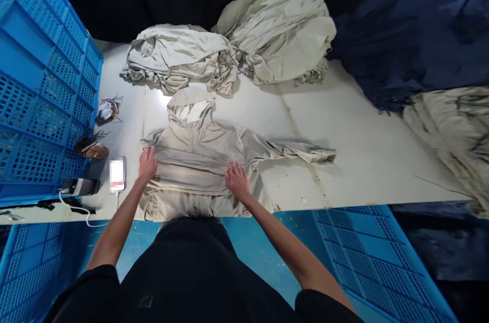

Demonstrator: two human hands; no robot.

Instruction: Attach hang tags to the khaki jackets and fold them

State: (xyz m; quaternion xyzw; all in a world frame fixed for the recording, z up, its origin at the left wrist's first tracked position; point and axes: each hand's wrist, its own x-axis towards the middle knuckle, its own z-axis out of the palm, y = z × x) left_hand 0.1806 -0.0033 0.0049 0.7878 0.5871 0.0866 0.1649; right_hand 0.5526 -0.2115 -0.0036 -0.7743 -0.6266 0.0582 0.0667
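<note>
A beige hooded jacket [194, 155] lies on the white table in front of me, with its hood at the far side. One sleeve [294, 152] stretches out to the right, while a long fold of cloth runs across the body. My left hand [147, 163] rests flat on the jacket's left edge, fingers extended. On the right part of the body, my right hand [237, 179] lies with its fingers spread on the cloth. Neither hand grasps anything that I can see.
Piled beige garments [183, 55] lie at the back, dark blue ones [416, 43] at right. Blue crates [42, 83] stand at left. By them are a phone [117, 172], a power bank [81, 187] with a white cable, and bundles of dark strings [108, 110]. Another blue crate [367, 241] stands below the table.
</note>
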